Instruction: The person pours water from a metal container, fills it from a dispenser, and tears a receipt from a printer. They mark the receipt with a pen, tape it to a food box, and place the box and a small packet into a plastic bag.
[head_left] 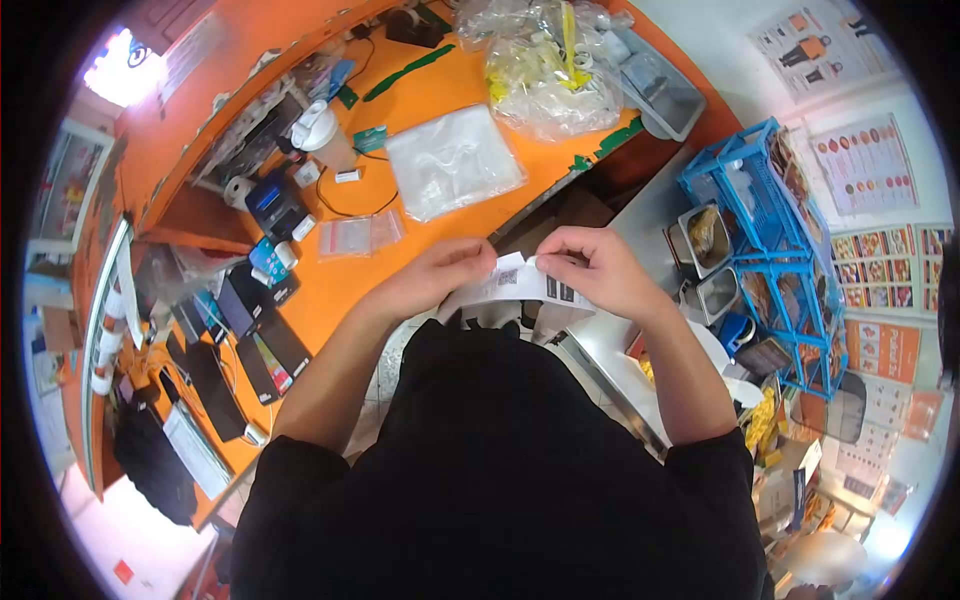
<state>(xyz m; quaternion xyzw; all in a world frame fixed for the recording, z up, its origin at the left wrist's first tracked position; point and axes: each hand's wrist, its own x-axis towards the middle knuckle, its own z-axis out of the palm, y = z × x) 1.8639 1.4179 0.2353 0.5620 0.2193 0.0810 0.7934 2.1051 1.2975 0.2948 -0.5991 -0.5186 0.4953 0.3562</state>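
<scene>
We hold a white paper slip (522, 283) between our left hand (440, 275) and right hand (597, 270), both pinching its ends. Beyond lies the orange counter (330, 290) with a clear plastic bag (452, 160); blue crates (770, 230) stand right.

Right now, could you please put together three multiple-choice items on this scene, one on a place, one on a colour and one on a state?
1. Where does the stack of clear plastic bags lie?
A. on the counter
B. in the blue crate
C. on the floor

2. What colour is the counter?
A. green
B. orange
C. white

3. How is the paper receipt held?
A. by the left hand alone
B. lying loose, untouched
C. between both hands

Answers:
1 A, the bags lie flat on the countertop beyond the hands.
2 B, its bare top is orange.
3 C, the left hand and right hand each pinch an end of it.
</scene>
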